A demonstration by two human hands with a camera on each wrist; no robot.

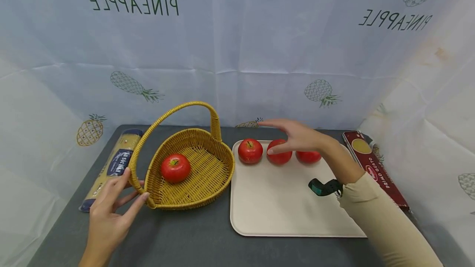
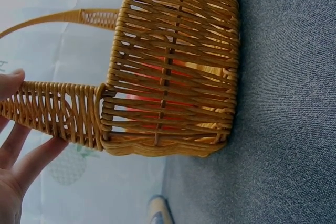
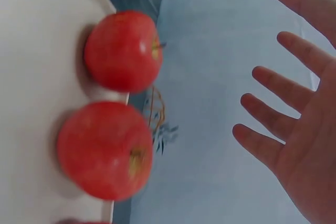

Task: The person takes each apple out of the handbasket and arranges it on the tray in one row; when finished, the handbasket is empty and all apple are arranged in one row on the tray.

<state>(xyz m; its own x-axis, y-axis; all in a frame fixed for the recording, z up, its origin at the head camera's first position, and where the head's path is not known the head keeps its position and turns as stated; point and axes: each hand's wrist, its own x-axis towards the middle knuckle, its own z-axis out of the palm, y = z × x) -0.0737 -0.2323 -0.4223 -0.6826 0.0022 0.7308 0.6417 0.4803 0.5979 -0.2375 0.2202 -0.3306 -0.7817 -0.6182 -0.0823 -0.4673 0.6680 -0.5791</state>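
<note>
Wicker basket (image 1: 208, 176) just beside left hand (image 1: 110, 215), which grips handle (image 1: 215, 127); red apples (image 1: 250, 151) below spread right hand (image 1: 297, 136).

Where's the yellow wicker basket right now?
In the head view, the yellow wicker basket is left of centre, held by the person's left hand, with the cream rectangular tray to its right.

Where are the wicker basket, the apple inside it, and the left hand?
Wicker basket (image 1: 204, 173), head view: bare part of its woven floor.
Apple in the basket (image 1: 176, 169), head view: middle of its red skin.
Left hand (image 1: 109, 216), head view: middle of the visible hand.
</note>
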